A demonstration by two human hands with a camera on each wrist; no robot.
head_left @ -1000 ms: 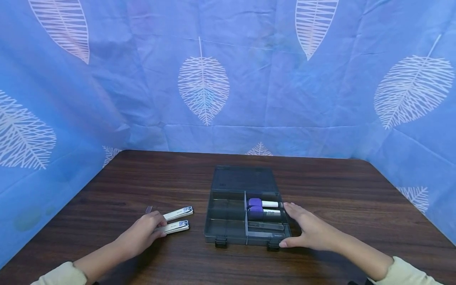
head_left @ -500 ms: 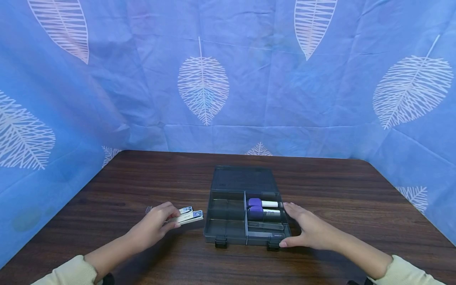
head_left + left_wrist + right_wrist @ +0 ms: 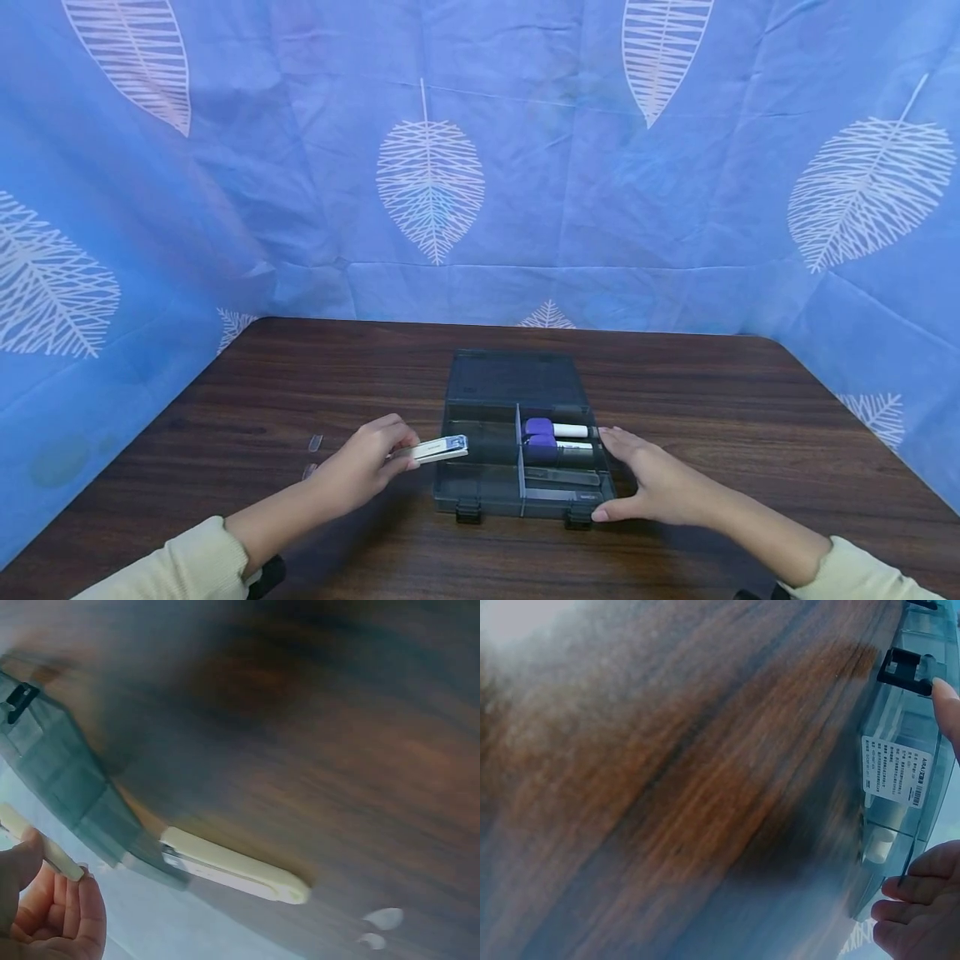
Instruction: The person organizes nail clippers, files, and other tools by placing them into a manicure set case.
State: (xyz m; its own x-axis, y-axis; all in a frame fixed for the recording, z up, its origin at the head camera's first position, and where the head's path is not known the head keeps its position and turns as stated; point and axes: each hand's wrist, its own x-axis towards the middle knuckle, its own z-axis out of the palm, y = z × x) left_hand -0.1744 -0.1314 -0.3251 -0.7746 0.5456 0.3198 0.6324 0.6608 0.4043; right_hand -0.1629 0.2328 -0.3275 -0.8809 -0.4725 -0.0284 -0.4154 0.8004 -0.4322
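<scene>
In the head view my left hand [image 3: 371, 457] pinches a white nail clipper [image 3: 441, 449] between thumb and fingers, its metal end over the left edge of a grey see-through organizer box [image 3: 480, 479]. A second nail clipper [image 3: 236, 866] lies on the table in the left wrist view; the left hand hides it from the head view. My right hand [image 3: 656, 483] rests at the box's right side, thumb by the front latch [image 3: 577, 517], fingers extended along the far side edge. Two purple-and-white tube-like items [image 3: 558, 442] lie in the right part of the box.
The box lid [image 3: 513, 375] lies folded back behind it. A divider [image 3: 520, 458] splits the inside. Flat slim items [image 3: 561, 477] lie in the front right compartment. Small clear plastic pieces [image 3: 316, 442] sit on the dark wooden table [image 3: 360, 358] at left. A blue leaf-patterned cloth [image 3: 525, 183] hangs behind.
My left hand has lifted a nail clipper from the table and carried it rightward to the box edge. The clear pieces at left have come into fuller view. The right hand stays put.
</scene>
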